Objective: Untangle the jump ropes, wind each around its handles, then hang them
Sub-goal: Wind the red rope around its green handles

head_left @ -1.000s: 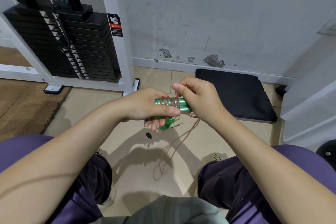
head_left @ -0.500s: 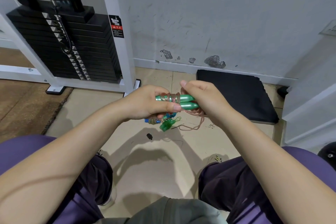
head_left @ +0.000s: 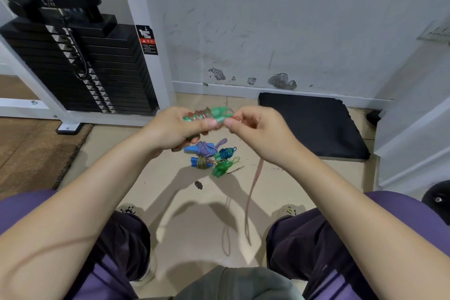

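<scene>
Up front, both hands meet — left hand (head_left: 170,129) grips green handles (head_left: 214,114), right hand (head_left: 258,131) pinches pink rope (head_left: 253,187).

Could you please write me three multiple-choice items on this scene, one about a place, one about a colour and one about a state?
1. Where do the wound rope bundles lie?
A. on the black mat
B. on the floor between the person's feet and the wall
C. on the weight stack

2. What colour are the handles being held?
A. green
B. red
C. yellow

3. How far along is the pink rope?
A. fully wound
B. still knotted with the other ropes
C. partly wound, with a loop hanging loose

Answers:
1 B: the bundles sit on the tan floor, left of the black mat.
2 A: the left hand grips a green pair.
3 C: coils show on the handles, the right hand pinches the strand, and the rest hangs down between the knees.
</scene>
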`<state>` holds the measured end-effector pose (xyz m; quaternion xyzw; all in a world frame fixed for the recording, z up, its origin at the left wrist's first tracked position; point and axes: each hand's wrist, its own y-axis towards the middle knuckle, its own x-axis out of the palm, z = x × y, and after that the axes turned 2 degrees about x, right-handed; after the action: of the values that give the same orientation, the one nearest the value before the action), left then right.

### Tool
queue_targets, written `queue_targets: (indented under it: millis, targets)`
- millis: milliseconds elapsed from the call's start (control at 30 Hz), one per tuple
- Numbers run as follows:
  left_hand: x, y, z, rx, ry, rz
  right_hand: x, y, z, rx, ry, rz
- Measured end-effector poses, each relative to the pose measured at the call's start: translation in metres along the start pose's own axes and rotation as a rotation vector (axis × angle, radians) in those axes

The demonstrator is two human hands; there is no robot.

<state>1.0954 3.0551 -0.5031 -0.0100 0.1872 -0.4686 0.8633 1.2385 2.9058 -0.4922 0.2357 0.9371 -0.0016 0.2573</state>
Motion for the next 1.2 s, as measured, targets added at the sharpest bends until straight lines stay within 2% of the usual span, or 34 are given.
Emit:
queue_targets:
  millis: [100,233,500,667,800,967,1100,1200]
  targets:
    - [0.006,-0.007,0.008,-0.003,0.072,-0.263,-0.009,0.003,-0.001,-0.109,-0.107,0.085]
    - [0.01,-0.009,0.015,0.024,0.083,-0.354,-0.007,0.005,-0.002,-0.103,-0.109,0.098]
    - [0.018,-0.012,0.008,0.111,0.16,-0.258,-0.004,0.007,0.008,0.087,0.042,-0.053]
    - [0.019,-0.015,0.007,0.115,0.158,-0.226,-0.005,0.008,0.009,0.038,0.108,-0.06]
    - [0.018,-0.015,0.008,0.104,0.138,-0.21,-0.001,0.008,0.009,0.083,0.138,-0.053]
    - [0.018,-0.014,0.006,0.099,-0.002,-0.172,-0.004,0.007,0.009,0.137,0.302,-0.073]
    - [0.019,-0.01,0.005,0.12,-0.185,-0.084,-0.009,0.009,0.013,0.202,0.614,-0.232]
    - [0.02,-0.008,0.006,0.125,-0.231,0.005,-0.005,0.011,0.016,0.178,0.659,-0.264]
